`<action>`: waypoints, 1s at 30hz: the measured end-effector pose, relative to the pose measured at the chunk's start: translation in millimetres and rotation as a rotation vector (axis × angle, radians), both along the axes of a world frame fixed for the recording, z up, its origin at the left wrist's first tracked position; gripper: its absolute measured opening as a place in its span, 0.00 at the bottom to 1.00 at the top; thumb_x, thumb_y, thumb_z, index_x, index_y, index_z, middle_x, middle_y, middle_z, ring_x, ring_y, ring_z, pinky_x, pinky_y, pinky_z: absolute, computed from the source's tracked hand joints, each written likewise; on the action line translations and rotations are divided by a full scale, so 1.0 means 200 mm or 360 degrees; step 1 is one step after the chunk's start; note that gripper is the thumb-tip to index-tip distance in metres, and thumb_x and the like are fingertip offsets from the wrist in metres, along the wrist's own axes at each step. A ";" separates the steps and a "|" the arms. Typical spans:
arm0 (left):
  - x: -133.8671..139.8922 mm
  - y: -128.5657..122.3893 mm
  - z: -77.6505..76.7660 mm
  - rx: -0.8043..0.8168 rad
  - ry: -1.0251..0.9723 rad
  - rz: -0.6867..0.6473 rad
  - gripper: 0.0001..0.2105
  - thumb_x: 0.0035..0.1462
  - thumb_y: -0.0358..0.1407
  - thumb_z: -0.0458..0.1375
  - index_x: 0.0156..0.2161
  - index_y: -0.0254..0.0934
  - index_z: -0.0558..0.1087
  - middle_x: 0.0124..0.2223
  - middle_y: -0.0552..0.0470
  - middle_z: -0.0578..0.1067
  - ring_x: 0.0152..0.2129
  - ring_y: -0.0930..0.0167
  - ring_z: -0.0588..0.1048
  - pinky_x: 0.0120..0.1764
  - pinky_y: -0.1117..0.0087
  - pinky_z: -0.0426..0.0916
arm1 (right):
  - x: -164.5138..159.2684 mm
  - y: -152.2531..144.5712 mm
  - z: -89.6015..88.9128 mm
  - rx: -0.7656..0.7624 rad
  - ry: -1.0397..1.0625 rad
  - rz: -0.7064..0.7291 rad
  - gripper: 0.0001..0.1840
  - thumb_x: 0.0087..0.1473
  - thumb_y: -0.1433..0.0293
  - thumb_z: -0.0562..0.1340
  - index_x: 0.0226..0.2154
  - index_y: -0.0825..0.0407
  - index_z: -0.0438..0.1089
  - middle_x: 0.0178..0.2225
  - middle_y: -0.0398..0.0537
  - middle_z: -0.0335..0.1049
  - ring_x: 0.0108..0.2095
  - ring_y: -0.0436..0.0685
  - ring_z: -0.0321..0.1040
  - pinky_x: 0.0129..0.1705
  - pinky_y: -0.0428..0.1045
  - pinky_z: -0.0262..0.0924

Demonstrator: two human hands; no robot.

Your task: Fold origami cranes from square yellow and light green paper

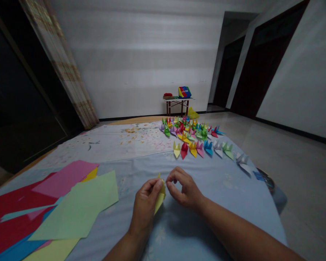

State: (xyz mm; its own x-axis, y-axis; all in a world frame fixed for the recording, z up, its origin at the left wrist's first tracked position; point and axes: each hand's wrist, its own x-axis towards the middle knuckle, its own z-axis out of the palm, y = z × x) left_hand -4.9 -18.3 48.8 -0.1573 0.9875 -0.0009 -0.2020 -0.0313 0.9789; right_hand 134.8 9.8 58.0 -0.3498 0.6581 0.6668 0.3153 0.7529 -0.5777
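Observation:
My left hand (147,201) pinches a folded yellow paper crane (160,199) above the cloth, its thumb pressed against the paper. Just to the right, my right hand (186,188) has its thumb and index finger curled close together by the crane's edge. Whether those fingertips hold a bit of the paper is too small to make out. Beyond both hands, a row of folded paper cranes (192,148) in several colours stands on the table. A denser group of cranes (183,127) lies behind that row.
Coloured paper sheets, with a light green sheet (78,206) on top and a pink sheet (66,179) behind, spread over the left side. A pale blue cloth (136,166) covers the round table. A stool (278,199) stands beside its right edge; a small table (176,99) is against the wall.

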 end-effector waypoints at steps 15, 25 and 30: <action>0.00 0.00 -0.01 0.0041 0.0130 -0.0013 0.12 0.45 0.43 0.61 0.30 0.35 0.73 0.26 0.55 0.73 0.23 0.73 0.70 0.28 0.76 0.63 | 0.00 0.01 -0.02 0.0122 -0.0073 -0.0065 0.03 0.51 0.71 0.57 0.28 0.52 0.65 0.27 0.47 0.62 0.31 0.53 0.59 0.34 0.49 0.56; 0.00 -0.01 0.01 0.0147 0.0304 -0.0012 0.10 0.47 0.42 0.59 0.29 0.35 0.72 0.26 0.55 0.72 0.24 0.74 0.69 0.29 0.76 0.63 | -0.01 0.01 -0.02 0.0240 -0.0209 -0.0078 0.02 0.50 0.72 0.56 0.29 0.52 0.64 0.28 0.47 0.61 0.31 0.53 0.59 0.35 0.50 0.54; 0.00 -0.02 0.01 0.0128 0.0297 0.0010 0.11 0.46 0.42 0.59 0.28 0.35 0.72 0.25 0.55 0.72 0.23 0.73 0.69 0.28 0.76 0.63 | -0.01 0.01 -0.03 0.0206 -0.0201 -0.0058 0.02 0.50 0.72 0.56 0.28 0.52 0.64 0.28 0.46 0.61 0.31 0.53 0.58 0.35 0.49 0.54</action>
State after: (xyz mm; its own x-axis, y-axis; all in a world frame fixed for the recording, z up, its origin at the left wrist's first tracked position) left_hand -4.1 -21.6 51.1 -0.1534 0.9823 0.1080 -0.0171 -0.1119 0.9936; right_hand 132.5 11.6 52.3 -0.4134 0.5836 0.6990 0.4076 0.8050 -0.4310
